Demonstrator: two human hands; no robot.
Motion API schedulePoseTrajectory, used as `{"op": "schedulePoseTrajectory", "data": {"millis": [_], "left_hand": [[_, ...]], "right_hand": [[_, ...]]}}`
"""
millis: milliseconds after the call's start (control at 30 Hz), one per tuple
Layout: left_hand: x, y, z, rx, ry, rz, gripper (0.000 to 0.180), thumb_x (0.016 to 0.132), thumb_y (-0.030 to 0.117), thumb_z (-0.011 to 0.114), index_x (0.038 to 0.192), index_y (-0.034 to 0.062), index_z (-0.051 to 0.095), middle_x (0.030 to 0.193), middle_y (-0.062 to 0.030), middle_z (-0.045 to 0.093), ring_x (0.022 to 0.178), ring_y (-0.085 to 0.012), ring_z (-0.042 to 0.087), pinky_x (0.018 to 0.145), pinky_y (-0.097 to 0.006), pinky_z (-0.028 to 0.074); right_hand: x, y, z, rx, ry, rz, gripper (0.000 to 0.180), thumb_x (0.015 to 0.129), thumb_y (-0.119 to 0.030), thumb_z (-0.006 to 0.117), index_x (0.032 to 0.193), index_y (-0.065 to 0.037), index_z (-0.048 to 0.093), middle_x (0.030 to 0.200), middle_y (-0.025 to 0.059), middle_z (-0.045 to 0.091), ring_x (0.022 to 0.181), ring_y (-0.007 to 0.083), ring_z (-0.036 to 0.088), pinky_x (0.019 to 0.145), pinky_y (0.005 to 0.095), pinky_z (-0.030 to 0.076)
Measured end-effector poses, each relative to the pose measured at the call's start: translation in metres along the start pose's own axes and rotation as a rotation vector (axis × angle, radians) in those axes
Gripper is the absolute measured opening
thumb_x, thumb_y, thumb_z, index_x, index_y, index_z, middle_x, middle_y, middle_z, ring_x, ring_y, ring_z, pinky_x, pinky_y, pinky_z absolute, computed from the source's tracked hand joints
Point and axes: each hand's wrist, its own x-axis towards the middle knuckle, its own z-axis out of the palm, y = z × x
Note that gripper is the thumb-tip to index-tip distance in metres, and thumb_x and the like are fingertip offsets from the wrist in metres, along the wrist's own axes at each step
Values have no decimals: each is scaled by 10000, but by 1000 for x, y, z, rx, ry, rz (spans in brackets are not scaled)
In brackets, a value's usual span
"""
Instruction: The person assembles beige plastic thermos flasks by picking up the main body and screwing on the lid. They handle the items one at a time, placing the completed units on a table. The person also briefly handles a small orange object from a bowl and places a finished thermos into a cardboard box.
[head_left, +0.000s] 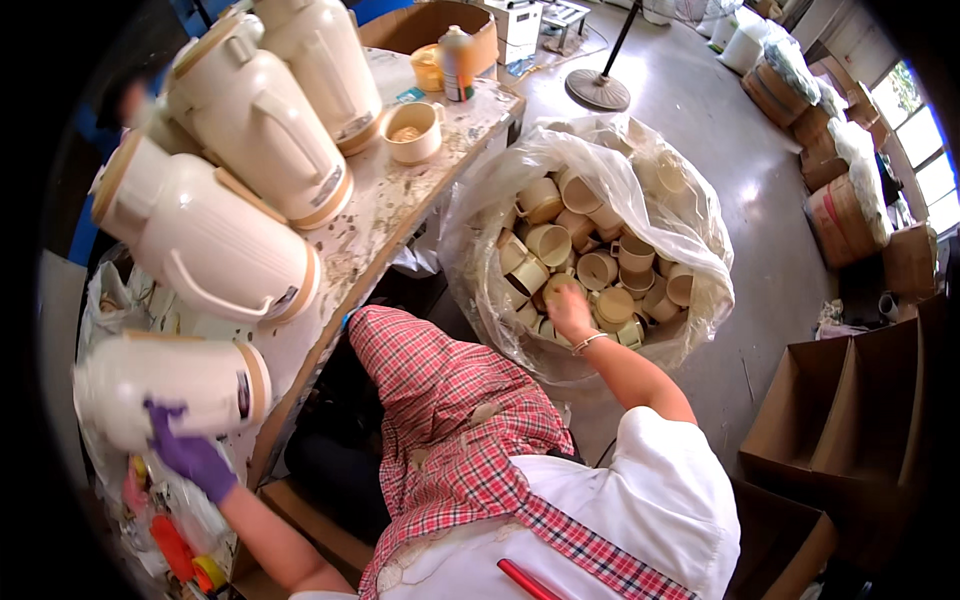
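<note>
My left hand [188, 455], in a purple glove, grips a cream jug [170, 385] lying on its side at the near end of the workbench [400, 200]. My right hand [570, 310], bare with a thin bracelet at the wrist, reaches down into a clear plastic bag [690, 225] full of several cream cups [548, 243]. Its fingers rest on one cup; whether they grip it is not clear. Three more cream jugs [260, 120] stand in a row along the bench.
A cream cup [414, 130] and a small bottle [456, 62] stand at the bench's far end beside a cardboard box [430, 22]. Open cardboard boxes [850, 410] sit on the floor at right. A fan base [598, 88] and wrapped baskets [840, 215] stand farther off.
</note>
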Motion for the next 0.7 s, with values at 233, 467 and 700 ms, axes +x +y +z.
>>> {"op": "schedulePoseTrajectory", "data": {"millis": [233,467,700], "left_hand": [[-92,67,-112,584,-231,326,396,991,202,390,1295,-51,423,763,-57,513,553,-64,418,458,-216,354],[-147,30,-105,699,-364,-171,519,680,253,738,1088,26,510,1082,-97,514,990,-237,520,881,-358,439],[-97,32,28,597,-1184,-556,308,632,265,829,720,13,677,594,-29,611,536,-87,539,509,-267,427]], "right_hand": [[33,98,-13,-230,159,676,1071,624,-489,805,1462,-166,221,1441,272,280,1364,422,218,1053,514,319],[58,143,5,-570,-173,493,928,573,-448,821,1333,-118,404,1253,218,488,1180,388,483,948,490,439],[25,-92,-95,834,-75,-326,1007,562,-344,815,1395,-92,309,1308,191,416,1191,289,468,976,436,430]]}}
